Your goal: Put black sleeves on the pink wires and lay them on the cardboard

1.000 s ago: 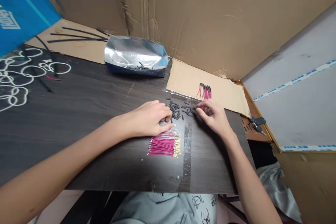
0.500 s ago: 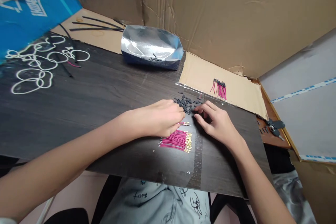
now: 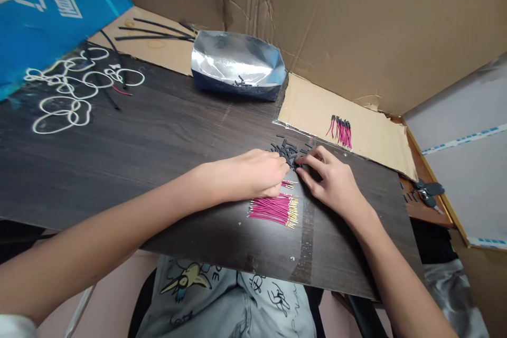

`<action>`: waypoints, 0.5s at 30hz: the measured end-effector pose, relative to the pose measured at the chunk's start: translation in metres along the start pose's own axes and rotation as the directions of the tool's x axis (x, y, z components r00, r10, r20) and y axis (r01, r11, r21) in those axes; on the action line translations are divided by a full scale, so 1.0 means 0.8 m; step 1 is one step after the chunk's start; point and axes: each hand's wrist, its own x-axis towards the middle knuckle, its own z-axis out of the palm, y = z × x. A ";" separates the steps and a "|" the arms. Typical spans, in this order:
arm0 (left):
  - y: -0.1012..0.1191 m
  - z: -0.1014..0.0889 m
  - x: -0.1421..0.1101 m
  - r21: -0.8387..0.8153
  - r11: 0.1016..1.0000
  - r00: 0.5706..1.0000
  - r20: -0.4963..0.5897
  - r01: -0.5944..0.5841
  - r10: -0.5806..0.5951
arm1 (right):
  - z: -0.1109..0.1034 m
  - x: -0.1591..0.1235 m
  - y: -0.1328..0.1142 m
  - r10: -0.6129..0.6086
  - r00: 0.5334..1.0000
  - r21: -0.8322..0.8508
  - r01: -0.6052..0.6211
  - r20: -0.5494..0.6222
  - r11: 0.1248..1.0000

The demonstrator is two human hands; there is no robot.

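My left hand (image 3: 263, 173) is closed, palm down, with its fingers curled at the near-left edge of a pile of short black tube pieces (image 3: 288, 150). Whatever those fingers grip is hidden. At the pile's right edge, my right hand (image 3: 330, 177) brings its thumb and index finger close together against the tubes. I cannot make out what lies between the tips. Below the left hand lies a row of magenta wires (image 3: 271, 210) with gold-coloured pins at their right ends. A few separate wires (image 3: 289, 184) show just beside its fingers.
A silver-lined bag (image 3: 237, 58) with black tube pieces stands behind. Right of it, a cardboard sheet (image 3: 309, 100) carries magenta wires with black ends (image 3: 343, 131). White loops of cord (image 3: 63, 113) lie left, near long black tubes (image 3: 158, 29). Keys (image 3: 430, 190) sit far right.
The view has shifted, so the table things sit further right and slightly higher. My right hand has moved left to the tube pile, its thumb and index finger drawing together. The left hand stays closed.
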 end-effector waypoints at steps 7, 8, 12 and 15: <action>-0.014 -0.011 -0.005 -0.309 0.948 0.997 0.038 0.081 -0.073 | 0.006 0.006 0.003 -0.109 0.994 -0.088 0.109 0.005 0.990; -0.016 -0.012 -0.005 -0.346 0.933 0.996 0.041 0.093 -0.084 | 0.007 0.008 0.002 -0.120 0.993 -0.101 0.121 0.011 0.988; -0.023 -0.017 -0.004 -0.441 0.891 0.994 0.037 0.107 -0.100 | 0.011 0.016 0.001 -0.155 0.987 -0.174 0.160 0.039 0.972; -0.026 -0.021 -0.002 -0.502 0.857 0.993 0.047 0.117 -0.108 | 0.008 0.016 0.000 -0.172 0.984 -0.191 0.179 0.051 0.965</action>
